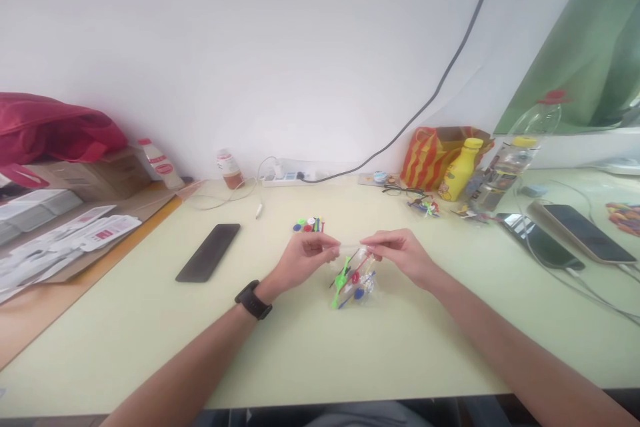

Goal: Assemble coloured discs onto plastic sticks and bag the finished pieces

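A clear plastic bag with small colourful plastic pieces inside, green, red and blue among them, hangs between my hands over the table. My left hand, with a black watch on its wrist, pinches the bag's top edge at the left. At the right end of that edge, my right hand pinches the bag too. Just beyond my left hand lies a small group of colourful plastic pieces on the pale green tabletop.
A black phone lies to the left. Another bag of small pieces, glasses, a yellow bottle and a striped bag are at back right. Cabled phones lie far right. A power strip sits against the wall.
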`<state>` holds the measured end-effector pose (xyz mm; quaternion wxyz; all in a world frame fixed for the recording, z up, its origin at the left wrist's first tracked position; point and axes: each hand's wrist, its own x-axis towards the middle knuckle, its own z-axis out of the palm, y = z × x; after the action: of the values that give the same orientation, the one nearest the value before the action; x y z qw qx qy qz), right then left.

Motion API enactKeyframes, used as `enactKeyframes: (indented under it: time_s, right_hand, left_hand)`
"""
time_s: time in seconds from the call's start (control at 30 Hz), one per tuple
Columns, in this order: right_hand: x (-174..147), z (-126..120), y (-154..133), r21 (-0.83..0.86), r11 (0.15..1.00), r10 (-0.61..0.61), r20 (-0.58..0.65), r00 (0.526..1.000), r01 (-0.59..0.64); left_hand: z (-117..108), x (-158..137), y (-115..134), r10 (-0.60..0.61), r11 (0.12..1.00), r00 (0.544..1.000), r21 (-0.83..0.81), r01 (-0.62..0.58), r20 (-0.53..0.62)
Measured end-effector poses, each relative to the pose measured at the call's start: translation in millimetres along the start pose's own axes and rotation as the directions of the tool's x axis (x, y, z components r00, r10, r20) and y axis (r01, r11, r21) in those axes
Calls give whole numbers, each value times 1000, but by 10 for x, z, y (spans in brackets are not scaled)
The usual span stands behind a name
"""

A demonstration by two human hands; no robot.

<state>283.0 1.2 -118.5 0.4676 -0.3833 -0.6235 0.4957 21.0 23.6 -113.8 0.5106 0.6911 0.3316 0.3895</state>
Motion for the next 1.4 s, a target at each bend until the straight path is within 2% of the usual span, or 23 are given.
enactKeyframes:
  time_s: [0.2,0.43,0.6,0.73,0.93,1.1,1.17,1.27,1.4]
  right_hand:
    - [-13,3,-27,-14,998,-64,-19,998,64]
    - [-12,12,26,-140,989,-52,-49,997,44]
    - [-16,40,16,-334,939,-96,-34,995,80]
    - [-27,55,5,-318,940,-138,-25,990,123]
    - [-25,24,64,-215,939,-285,-52,957,268]
    - [-68,59,40,-321,873,-402,-45,915,368]
    - [-79,82,25,-349,881,-359,-50,932,321]
    - [-69,99,18,-317,929,-210,-33,977,189]
    - [-36,89,12,-284,952,-111,29,993,115]
  left_hand:
    - [28,-8,-32,-3,998,998,-67,-2,-70]
    - [34,-11,-64,-50,997,994,-65,44,-93]
    - [-13,19,-81,8,995,998,99,-1,-68]
    - [-34,23,-64,98,979,994,185,-86,-55]
    - [-11,8,-88,151,985,987,97,-145,-56]
    - [37,-7,-92,182,981,980,75,-176,-80]
    - [64,-15,-84,166,984,983,76,-160,-79]
    - [103,-32,-63,133,989,988,77,-127,-73]
    - [136,-51,-27,92,994,995,55,-90,-32]
